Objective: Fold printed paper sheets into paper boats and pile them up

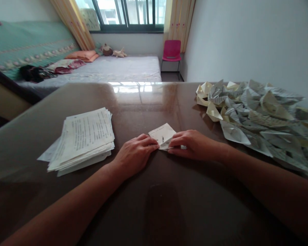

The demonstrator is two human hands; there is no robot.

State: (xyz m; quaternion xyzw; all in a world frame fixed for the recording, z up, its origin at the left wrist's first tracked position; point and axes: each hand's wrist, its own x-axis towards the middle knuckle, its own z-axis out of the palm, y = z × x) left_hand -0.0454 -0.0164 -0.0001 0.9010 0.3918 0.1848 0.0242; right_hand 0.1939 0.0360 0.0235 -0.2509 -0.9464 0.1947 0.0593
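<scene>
Across the glossy brown counter (133, 102), near its middle, we grip a small folded paper (164, 132) between curled fingers, our left hand (136, 150) at its left corner and our right hand (188, 143) at its right edge. Farther out, a stack of printed sheets (87, 136) lies left, a heap of paper boats (267, 116) right.

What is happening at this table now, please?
A person sits or stands at a brown table, and both hands are on one small folded paper. The left hand touches its near left edge, and the right hand holds its right side. To the left lies a stack of printed sheets. To the right is a large heap of folded paper boats.
</scene>
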